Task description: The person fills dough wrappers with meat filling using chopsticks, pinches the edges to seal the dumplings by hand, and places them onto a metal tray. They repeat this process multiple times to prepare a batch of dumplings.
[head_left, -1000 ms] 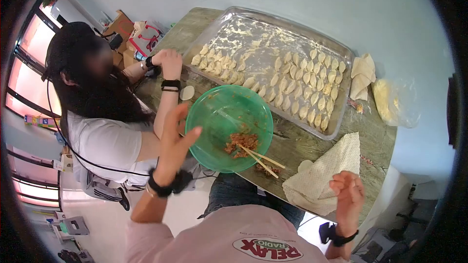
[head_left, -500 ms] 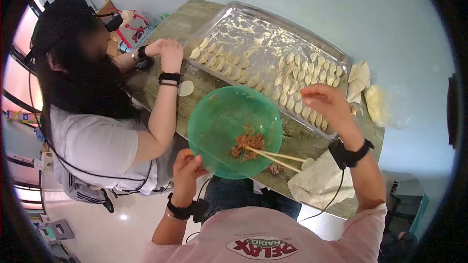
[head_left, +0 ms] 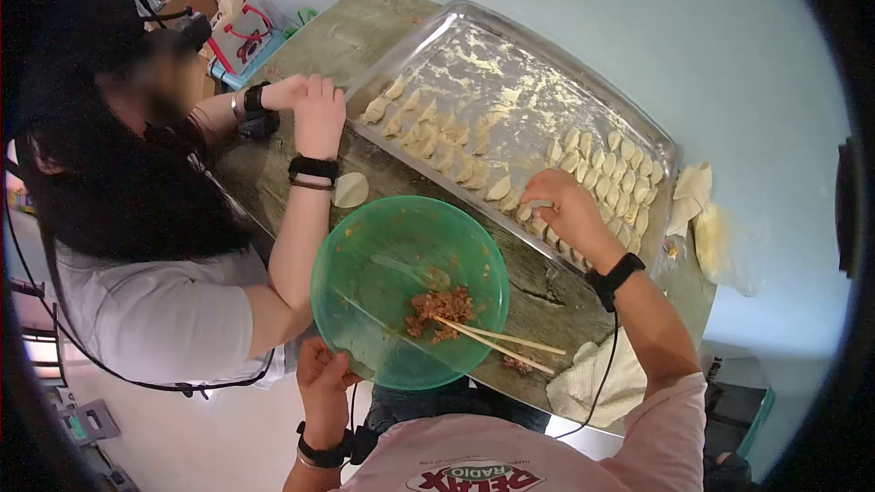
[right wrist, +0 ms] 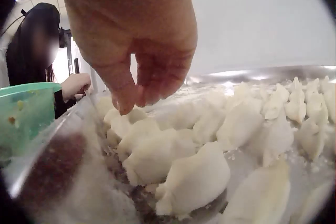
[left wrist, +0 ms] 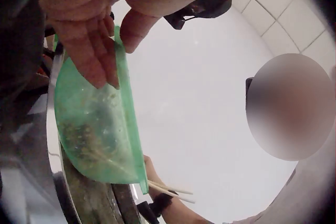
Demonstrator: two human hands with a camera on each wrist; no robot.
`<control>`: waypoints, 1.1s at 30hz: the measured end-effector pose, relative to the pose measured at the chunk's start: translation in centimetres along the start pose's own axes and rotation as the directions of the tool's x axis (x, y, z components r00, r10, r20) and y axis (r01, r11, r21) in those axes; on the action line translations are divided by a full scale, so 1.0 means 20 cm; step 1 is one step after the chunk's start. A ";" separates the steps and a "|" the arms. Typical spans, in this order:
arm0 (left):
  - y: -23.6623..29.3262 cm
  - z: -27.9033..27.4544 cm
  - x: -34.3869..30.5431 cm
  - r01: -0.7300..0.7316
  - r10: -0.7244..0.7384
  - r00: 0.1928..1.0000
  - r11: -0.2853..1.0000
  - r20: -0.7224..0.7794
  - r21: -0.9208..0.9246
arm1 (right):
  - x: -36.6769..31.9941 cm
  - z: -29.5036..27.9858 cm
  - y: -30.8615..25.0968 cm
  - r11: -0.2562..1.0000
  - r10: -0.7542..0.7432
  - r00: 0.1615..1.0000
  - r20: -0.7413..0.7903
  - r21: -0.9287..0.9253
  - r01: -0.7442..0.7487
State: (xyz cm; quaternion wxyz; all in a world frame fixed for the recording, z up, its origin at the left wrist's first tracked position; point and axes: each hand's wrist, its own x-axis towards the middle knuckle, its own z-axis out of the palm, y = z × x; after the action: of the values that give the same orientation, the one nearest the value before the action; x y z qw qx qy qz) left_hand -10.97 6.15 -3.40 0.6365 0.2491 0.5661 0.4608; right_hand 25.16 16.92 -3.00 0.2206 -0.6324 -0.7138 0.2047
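Observation:
My left hand (head_left: 324, 383) grips the rim of the green plastic bowl (head_left: 365, 282), thumb on one side and fingers along the outer wall in the left wrist view. Inside the bowl lies a lump of brown minced filling (head_left: 437, 310), with a pair of chopsticks (head_left: 510, 346) leaning in it over the right rim. My right hand (head_left: 570, 214) is over the near side of the metal tray, fingers bent and thumb near them. In the right wrist view its fingertips are right at the top of a dumpling (right wrist: 149, 134) in the front row; nothing shows pinched between them.
Rows of dumplings fill parts of the floured tray (head_left: 383, 82). Another person's hands (head_left: 319, 114) rest at its left end, near a round wrapper (head_left: 350, 189). A cloth (head_left: 592, 383) lies at the table's near right, with a plastic bag (head_left: 725, 251) behind.
My left hand has come down from above the bowl to its near left rim. My right hand has moved from beside the cloth, up and left over the tray's near row of dumplings.

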 end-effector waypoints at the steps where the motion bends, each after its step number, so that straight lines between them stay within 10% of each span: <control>1: 0.00 -0.01 0.00 0.000 0.000 1.000 1.000 0.014 -0.015 | 0.01 0.01 0.02 1.000 0.001 1.000 0.010 -0.002 -0.001; 33: 0.00 0.02 0.01 -0.002 0.003 1.000 0.997 0.011 -0.081 | 0.24 0.13 0.00 0.953 0.198 0.977 0.076 -0.247 -0.174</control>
State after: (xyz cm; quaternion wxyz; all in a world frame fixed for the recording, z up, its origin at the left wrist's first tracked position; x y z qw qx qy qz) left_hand -10.63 6.36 -3.49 0.6485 0.2265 0.5430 0.4829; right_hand 23.14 21.62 -4.86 0.0867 -0.7079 -0.6804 0.1686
